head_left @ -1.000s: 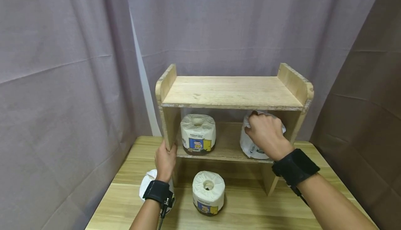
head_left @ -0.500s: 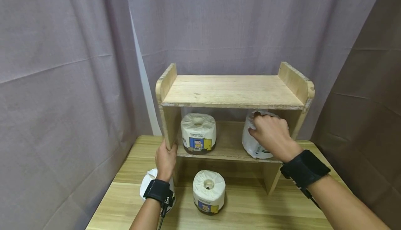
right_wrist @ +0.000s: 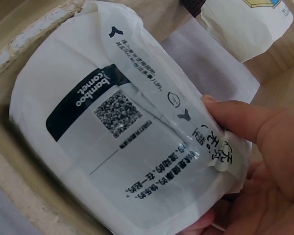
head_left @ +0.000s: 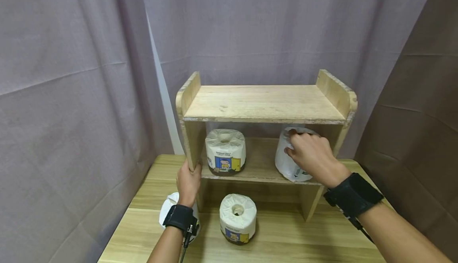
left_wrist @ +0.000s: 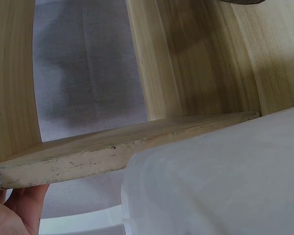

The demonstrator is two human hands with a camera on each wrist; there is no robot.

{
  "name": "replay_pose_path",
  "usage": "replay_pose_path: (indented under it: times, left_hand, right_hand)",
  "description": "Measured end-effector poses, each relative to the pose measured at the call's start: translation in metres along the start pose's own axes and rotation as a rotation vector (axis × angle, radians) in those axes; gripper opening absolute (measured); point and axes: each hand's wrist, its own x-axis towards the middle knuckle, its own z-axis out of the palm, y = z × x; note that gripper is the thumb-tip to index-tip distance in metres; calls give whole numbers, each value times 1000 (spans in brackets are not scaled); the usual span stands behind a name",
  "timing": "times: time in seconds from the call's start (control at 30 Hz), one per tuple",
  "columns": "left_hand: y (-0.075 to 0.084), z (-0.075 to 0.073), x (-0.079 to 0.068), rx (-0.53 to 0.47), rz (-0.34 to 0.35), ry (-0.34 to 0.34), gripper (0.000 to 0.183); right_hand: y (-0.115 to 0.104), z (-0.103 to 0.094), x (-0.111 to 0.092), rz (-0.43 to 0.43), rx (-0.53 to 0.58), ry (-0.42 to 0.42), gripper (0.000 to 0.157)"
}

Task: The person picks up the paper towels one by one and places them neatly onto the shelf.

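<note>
A small wooden shelf unit (head_left: 264,103) stands on the table. My left hand (head_left: 188,184) grips the front of its left side panel, with fingers showing behind the board in the left wrist view. On the middle board, at the right end, sits a wrapped toilet roll (head_left: 285,160) close to the right side panel. My right hand (head_left: 315,155) holds this roll from its top and side. The right wrist view shows its printed white wrapper (right_wrist: 112,132), with the thumb against it. Another toilet roll (head_left: 226,151) stands upright at the left of the same board.
A toilet roll (head_left: 237,219) stands on the wooden table (head_left: 286,239) before the unit. One more roll (head_left: 167,209) is partly hidden behind my left wrist. The top board overhangs the middle one. Grey curtains (head_left: 257,24) hang behind and at the left, a darker one at right.
My right hand and the roll it holds have shifted slightly right towards the side panel; the right forearm has swung right. My left hand keeps its grip on the shelf unit.
</note>
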Motion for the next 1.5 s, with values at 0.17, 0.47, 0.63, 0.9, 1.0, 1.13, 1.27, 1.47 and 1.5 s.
replay_pose_path:
  times: [0.17,0.47,0.63,0.9,1.0,1.13,1.27,1.47,1.5]
  left_hand:
    - [-1,0,0,-7,6,2,22]
    - [-1,0,0,-6,18,4,21]
    - [0,0,0,-8,15,5,19]
    - [-1,0,0,-1,18,1,19]
    - [0,0,0,-3,13,1,20]
    - [0,0,1,1,10,0,20]
    - [-1,0,0,6,10,-2,20]
    - [-1,0,0,-1,4,-3,21]
    - [-1,0,0,1,2,-3,21]
  right_hand:
    - [1,-1,-1,1,14,-23,23]
    - [5,1,-5,-56,3,26,18]
    - [8,3,-8,-103,-2,81,30]
    - [12,3,-9,-152,27,81,45]
    - [14,3,-10,-157,51,53,47]
    - [15,1,-10,-152,86,11,48]
    - [16,-1,-9,-137,119,-25,49]
    - [18,-2,-9,-143,144,-49,47]
    - [18,-2,-10,-146,142,-50,47]
